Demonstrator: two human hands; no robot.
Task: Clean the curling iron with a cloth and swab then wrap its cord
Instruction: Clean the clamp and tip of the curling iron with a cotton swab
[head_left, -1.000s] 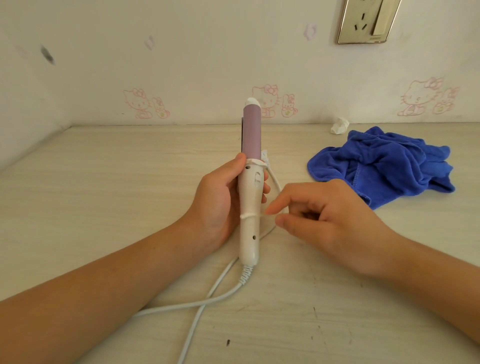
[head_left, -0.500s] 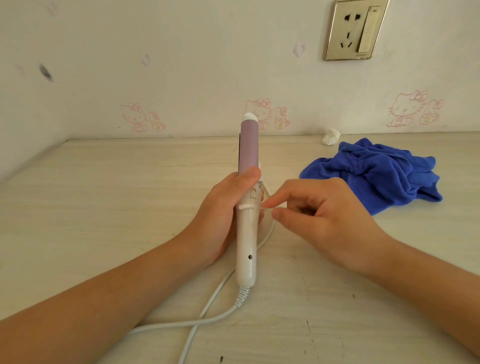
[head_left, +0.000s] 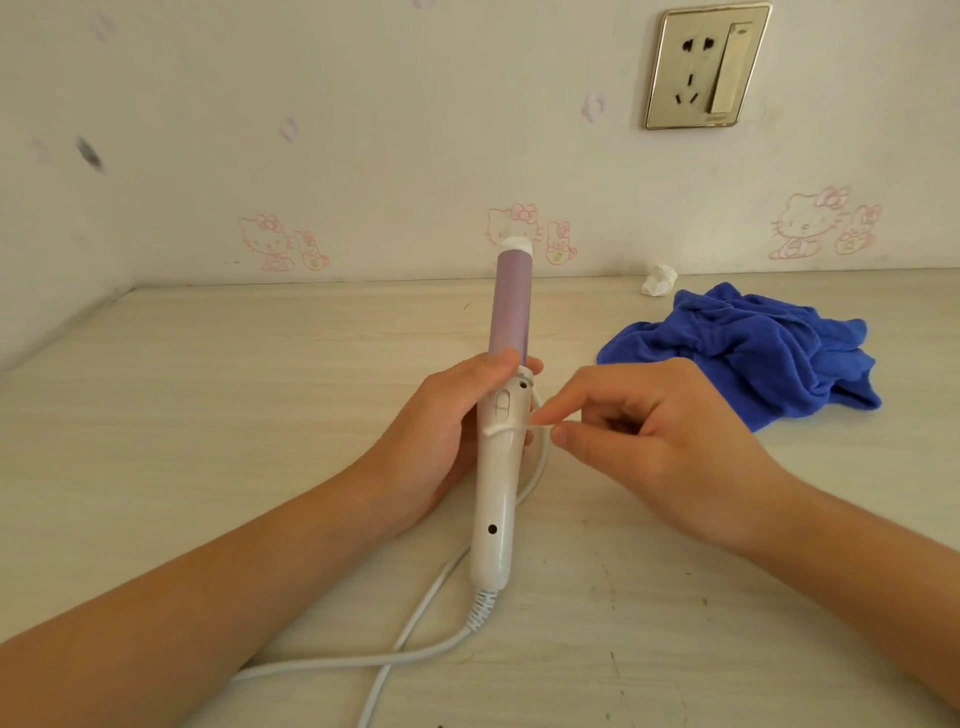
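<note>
On the pale worktop (head_left: 208, 415), the left grip (head_left: 447, 431) is clenched round the curling iron (head_left: 498, 499). It holds the white handle at the upper part, thumb at the base of the purple barrel. The iron stands near the middle of the scene, tip toward twelve o'clock. Its cord (head_left: 332, 662) leaves the handle's base at six o'clock and crosses over itself toward seven. One strand lies across the handle's front, seemingly looped behind it. The right grip (head_left: 660, 441), at three o'clock from the handle, pinches that strand between thumb and forefinger. A crumpled blue cloth (head_left: 753, 358) lies at two o'clock, with a white wad (head_left: 658, 279) beyond it by the wall.
</note>
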